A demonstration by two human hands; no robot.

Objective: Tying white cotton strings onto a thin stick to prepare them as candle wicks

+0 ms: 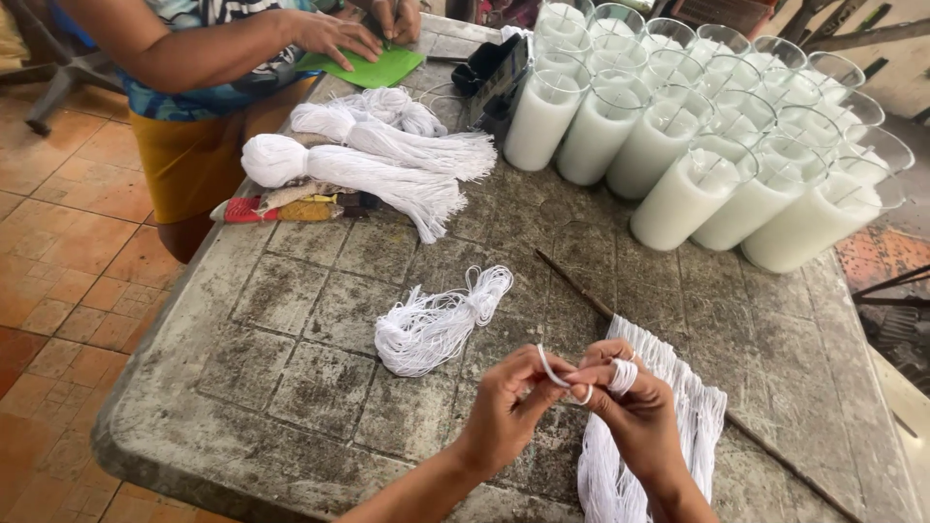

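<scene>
My left hand (511, 405) and my right hand (630, 407) meet low in the middle of the head view, pinching one white wick string (554, 373) between them. White string is wound around a finger of my right hand. Under my right hand lies a flat bundle of cut white strings (693, 407) on the grey stone table (281, 320). A loose white hank (436, 324) lies to the left of my hands.
Several glass candles (678, 126) filled with white wax stand at the back right. Three tied white string bundles (378, 155) lie at the back left. A thin stick (581, 291) lies across the table. Another person at the far left presses a green sheet (373, 70).
</scene>
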